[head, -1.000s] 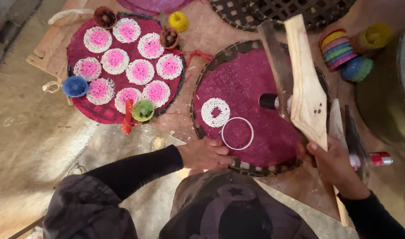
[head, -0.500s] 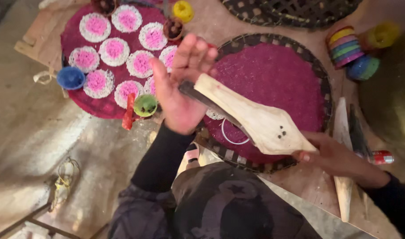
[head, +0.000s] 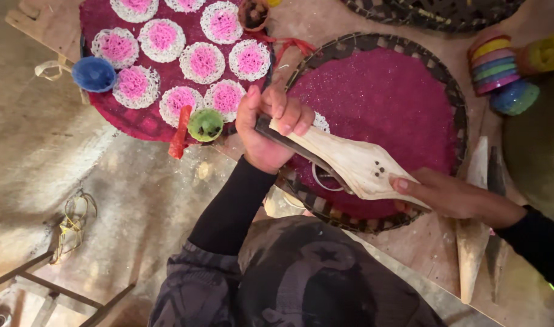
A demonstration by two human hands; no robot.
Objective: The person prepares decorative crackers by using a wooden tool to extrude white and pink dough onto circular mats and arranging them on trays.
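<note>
Left hand (head: pixel 271 130): I see it closed around the narrow dark end of the wooden tool (head: pixel 349 163), mid-frame.
Right hand (head: pixel 446 194): gripping the tool's wide pale end, right of centre.
Tool: tilted above the round tray (head: pixel 434 66) of pink powder.
White ring (head: pixel 320 180): probably lying on the tray, partly hidden under the tool.
Upper left: second tray (head: pixel 125 121) with pink-and-white discs.
</note>
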